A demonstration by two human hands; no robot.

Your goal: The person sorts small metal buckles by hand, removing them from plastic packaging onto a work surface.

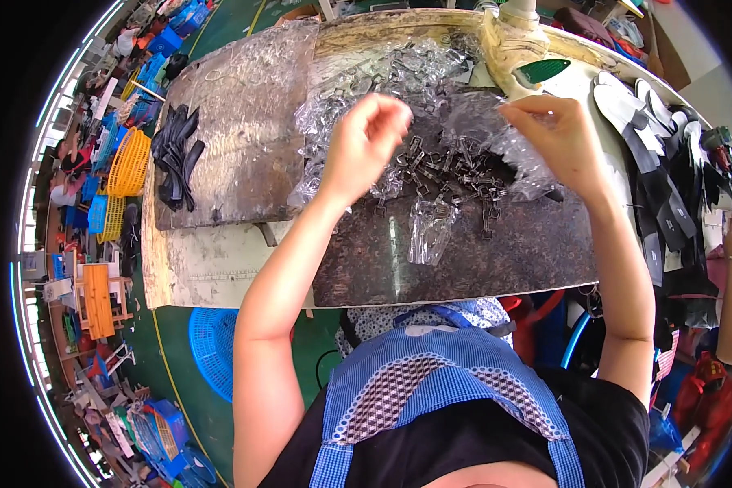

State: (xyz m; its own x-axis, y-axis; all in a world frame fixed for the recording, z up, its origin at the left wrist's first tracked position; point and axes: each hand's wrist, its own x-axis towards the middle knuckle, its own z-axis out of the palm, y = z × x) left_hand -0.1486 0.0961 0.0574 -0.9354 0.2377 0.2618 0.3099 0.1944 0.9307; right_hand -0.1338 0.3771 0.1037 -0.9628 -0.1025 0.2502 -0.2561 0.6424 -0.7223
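Two curled hands over a heap of small metal buckles

The left hand [370, 142] is raised with its fingers curled inward; whether anything is pinched there, I cannot tell. The right hand [561, 142] has thumb and forefinger drawn together just beside crumpled clear film [473, 120], and its hold cannot be made out either.

Between and nearer than the hands lie the metal buckles [423, 168], loosely tangled. They look light, hard and smooth, likely to snag on one another; a fingertip pinch on one frame's edge should suit. The film looks soft and slippery, better gathered in a fold. Nearer sits a small clear bag [433, 232], partly on the bare dark board [480, 264].

Farther out, black straps [176, 154] lie at the left, a green piece [543, 71] at the far right, and white-and-black sandal parts [622, 110] along the right.
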